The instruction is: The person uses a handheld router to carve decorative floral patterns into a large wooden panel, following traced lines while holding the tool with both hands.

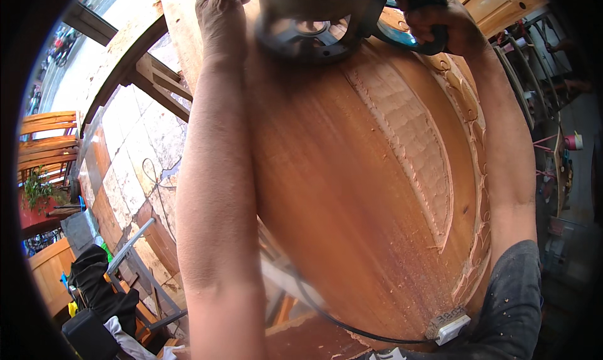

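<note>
A router with a round dark base stands on a large brown wooden panel at the top of the view. My right hand is wrapped around its looped dark teal handle. At the router's left side, my left hand is closed by a dark knob, its fingers partly cut off by the upper edge. Right of the panel's middle runs a pale, rough-cut recess with a ragged outline. Scroll carving follows the panel's right edge. Wood dust and chips lie on the surface.
A black cable curves along the near edge to a white block. Left are a stone-tiled floor, a grey metal frame, dark cloth and slatted wooden furniture. Racks stand at the right.
</note>
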The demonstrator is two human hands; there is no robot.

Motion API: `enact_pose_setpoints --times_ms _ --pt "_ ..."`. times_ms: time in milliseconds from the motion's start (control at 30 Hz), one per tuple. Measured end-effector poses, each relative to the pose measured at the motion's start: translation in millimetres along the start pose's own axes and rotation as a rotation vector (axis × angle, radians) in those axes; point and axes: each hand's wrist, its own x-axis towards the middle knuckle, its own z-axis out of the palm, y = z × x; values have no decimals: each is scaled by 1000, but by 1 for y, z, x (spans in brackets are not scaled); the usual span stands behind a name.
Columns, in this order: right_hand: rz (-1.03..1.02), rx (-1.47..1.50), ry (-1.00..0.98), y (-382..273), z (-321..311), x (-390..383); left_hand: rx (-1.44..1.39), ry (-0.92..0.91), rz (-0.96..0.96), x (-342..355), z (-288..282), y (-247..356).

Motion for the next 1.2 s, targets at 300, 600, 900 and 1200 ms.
enact_pose_setpoints --times_ms 300,600,900,1200 --pt "7 38 -20 3 -5 5 -10 1 8 7 -2 -6" --pt "-9 -30 -22 -3 6 8 -14 17 4 8 -1 -9" --pt "11 -10 7 -2 3 13 -40 -1 -19 13 -2 -11" --pt "25 9 4 3 -3 19 8 -13 6 15 -4 -8"
